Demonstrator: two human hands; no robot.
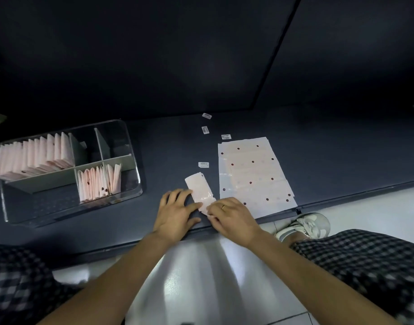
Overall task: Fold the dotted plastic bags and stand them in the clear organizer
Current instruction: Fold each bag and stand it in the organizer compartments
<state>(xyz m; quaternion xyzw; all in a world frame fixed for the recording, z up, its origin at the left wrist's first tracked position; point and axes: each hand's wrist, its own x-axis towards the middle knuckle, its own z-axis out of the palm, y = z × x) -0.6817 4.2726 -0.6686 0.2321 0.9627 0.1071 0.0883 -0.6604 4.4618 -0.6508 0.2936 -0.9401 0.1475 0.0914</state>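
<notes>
Near the table edge, left hand flat — right hand pinching folded bag.

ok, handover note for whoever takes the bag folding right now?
Left hand: flat, pressing the half-folded bag on the dark table.
Right hand: pinching that bag's near end.
Done: two compartments of the clear organizer hold rows of upright folded bags.
Left: finish this fold, stand it in, then work through the flat stack of dotted bags on the right.
</notes>
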